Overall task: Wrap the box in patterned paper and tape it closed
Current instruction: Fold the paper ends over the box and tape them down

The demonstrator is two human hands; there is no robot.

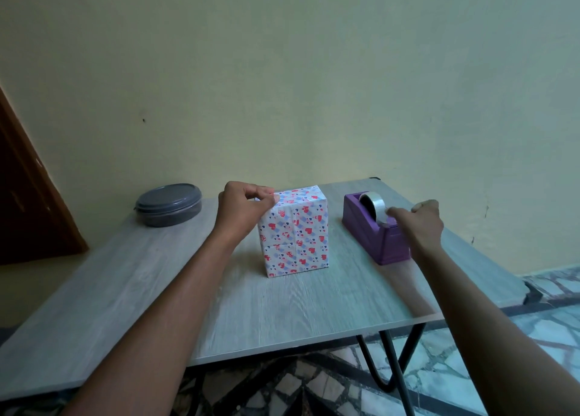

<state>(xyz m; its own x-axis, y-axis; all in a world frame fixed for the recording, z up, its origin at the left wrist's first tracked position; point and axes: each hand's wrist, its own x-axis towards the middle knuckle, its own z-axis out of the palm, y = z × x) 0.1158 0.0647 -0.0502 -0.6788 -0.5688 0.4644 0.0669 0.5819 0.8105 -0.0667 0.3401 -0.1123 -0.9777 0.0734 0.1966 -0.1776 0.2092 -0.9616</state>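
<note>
A box (pixel 295 236) covered in white paper with red and blue hearts stands upright in the middle of the grey wooden table (pixel 282 305). My left hand (pixel 243 210) sits at the box's top left edge, its curled fingers and thumb pinching the paper there. To the right stands a purple tape dispenser (pixel 375 232) holding a roll of clear tape (pixel 372 202). My right hand (pixel 422 224) is over the dispenser's front end, blurred, with thumb and forefinger pinching at the tape end by the cutter.
A dark grey round lidded container (pixel 168 204) sits at the table's back left. A yellow wall runs behind the table, a brown door (pixel 28 196) at the left. The table's front right edge drops to a patterned tile floor (pixel 518 337).
</note>
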